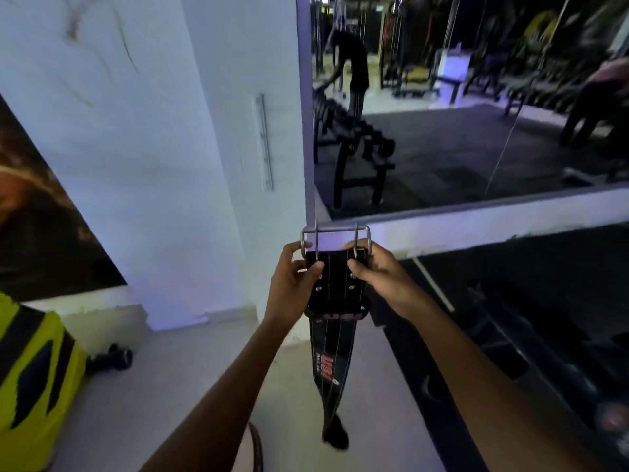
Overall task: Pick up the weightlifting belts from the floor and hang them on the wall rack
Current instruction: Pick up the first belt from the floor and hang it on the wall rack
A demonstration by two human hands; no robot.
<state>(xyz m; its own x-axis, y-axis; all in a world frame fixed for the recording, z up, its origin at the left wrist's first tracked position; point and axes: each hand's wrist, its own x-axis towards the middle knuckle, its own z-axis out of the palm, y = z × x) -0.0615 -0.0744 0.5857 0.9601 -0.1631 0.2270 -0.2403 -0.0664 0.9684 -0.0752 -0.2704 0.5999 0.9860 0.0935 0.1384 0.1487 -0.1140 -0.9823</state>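
belt [335, 284]: black weightlifting belt, centre of frame, held up by its top end; rest hangs straight down toward lower centre, red lettering on the hanging part
buckle [335, 237]: silver double-prong metal frame at belt's top, just above both hands
left hand [294, 281]: clamped on belt's left edge, thumb on the front face, index finger touching buckle's left side
right hand [376, 274]: clamped on belt's right edge, thumb on front, fingertips at buckle's right side
hands: close together, belt between them
wall rack [263, 141]: slim metal strip with hooks on white wall, upper centre, well above and left of belt, nothing on it
mirror [476, 97]: upper right, reflects gym gear
yellow-black object [30, 379]: lower left
dumbbell [112, 359]: small, dark, on floor beside it
floor [170, 386]: pale, lower left and centre
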